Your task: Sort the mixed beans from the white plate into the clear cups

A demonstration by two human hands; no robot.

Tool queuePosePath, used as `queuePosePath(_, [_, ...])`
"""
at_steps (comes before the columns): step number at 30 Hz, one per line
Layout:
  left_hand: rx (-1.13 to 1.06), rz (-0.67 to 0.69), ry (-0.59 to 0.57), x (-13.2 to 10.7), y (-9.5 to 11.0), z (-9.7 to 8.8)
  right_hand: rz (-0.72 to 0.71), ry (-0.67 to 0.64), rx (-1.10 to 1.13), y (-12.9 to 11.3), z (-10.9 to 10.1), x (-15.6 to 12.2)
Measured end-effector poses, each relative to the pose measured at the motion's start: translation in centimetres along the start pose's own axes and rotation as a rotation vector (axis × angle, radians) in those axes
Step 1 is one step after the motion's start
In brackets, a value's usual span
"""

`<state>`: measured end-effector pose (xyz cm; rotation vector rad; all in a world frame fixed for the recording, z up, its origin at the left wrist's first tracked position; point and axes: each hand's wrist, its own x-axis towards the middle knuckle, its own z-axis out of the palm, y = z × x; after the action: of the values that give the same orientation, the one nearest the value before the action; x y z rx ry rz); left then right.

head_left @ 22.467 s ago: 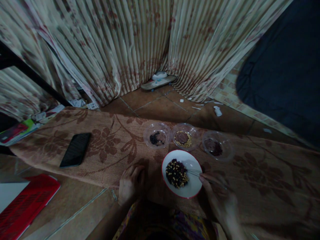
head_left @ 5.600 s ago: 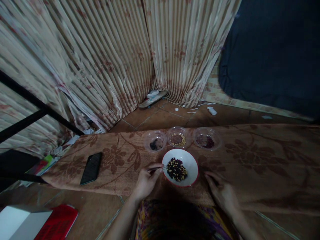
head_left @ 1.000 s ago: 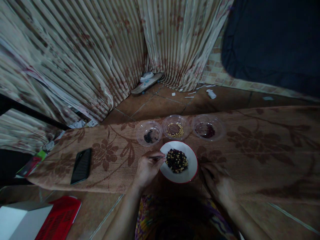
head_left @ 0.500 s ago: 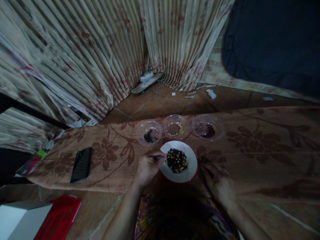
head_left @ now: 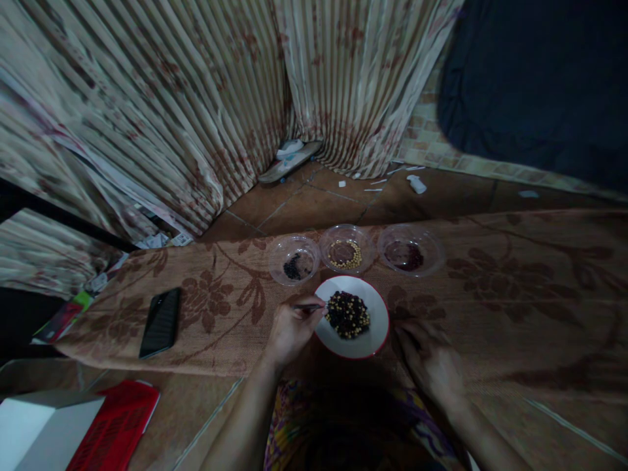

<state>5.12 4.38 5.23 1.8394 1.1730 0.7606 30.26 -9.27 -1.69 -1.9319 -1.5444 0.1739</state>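
Note:
A white bowl with a red rim holds a heap of mixed black, dark red and yellow beans. At the bowl's left edge my left hand is closed around thin tweezers, whose tips reach the left side of the heap. My right hand rests on the cloth just right of the bowl, fingers loosely apart and in shadow, with nothing seen in it. Behind the bowl stand three clear plastic bowls: one with black beans, one with yellow beans, one with dark red beans.
A brown flowered cloth covers the long bench. A black phone lies on its left part. On the floor are a white box, a red packet and a white bottle. Striped curtains hang behind.
Almost nothing differs. The whole view has shifted very slightly; both hands, the tweezers and the bowls keep their places.

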Motion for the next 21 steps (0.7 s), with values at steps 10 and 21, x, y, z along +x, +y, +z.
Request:
queuePosePath(10, [-0.051,-0.015,0.011,-0.2,0.1,0.2,-0.002,0.009,-0.014,-0.1,0.0,-0.1])
queuePosePath(21, [-0.084,0.014,0.092,2.4,2.9,-0.8,-0.009,0.008,-0.011,0.2,0.3,-0.1])
